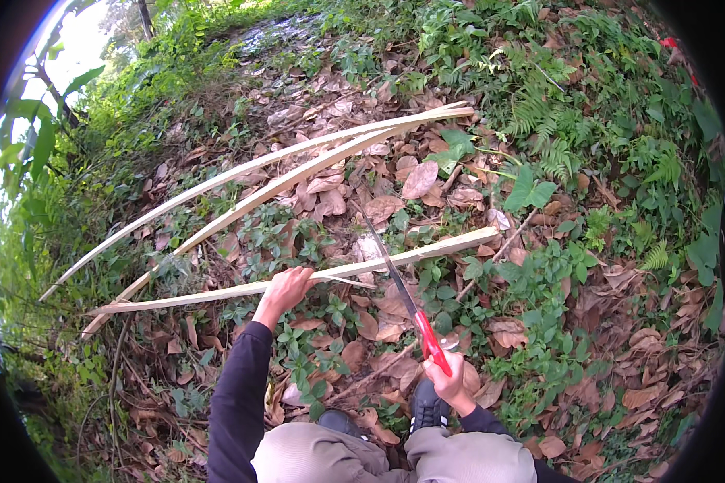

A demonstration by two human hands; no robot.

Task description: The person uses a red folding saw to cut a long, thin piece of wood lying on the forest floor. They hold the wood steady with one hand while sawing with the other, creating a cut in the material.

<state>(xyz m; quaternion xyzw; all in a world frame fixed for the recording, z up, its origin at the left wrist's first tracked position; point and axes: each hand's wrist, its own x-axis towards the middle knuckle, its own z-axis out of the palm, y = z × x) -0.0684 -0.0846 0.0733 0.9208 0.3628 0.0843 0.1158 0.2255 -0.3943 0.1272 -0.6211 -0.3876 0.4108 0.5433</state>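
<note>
My left hand point(287, 291) is closed round the nearest of several long pale wooden strips point(443, 246), which lies across the leafy ground. A thin splinter point(346, 281) sticks out beside that hand. In my right hand point(449, 380) is the red handle of a hand saw point(404, 291) with a narrow dark blade. The blade slants up and left across the strip, to the right of my left hand. Whether its edge touches the wood, I cannot tell. Farther off lie two more wooden strips, one long and curved point(242, 168), the other point(282, 184) meeting it at the right.
Brown dry leaves point(419, 180) and low green plants point(532, 274) cover the ground. Ferns point(540, 113) grow at the far right. A thin fallen stick point(379, 370) lies near my shoes point(429, 405). Taller shrubs point(48, 153) stand at the left.
</note>
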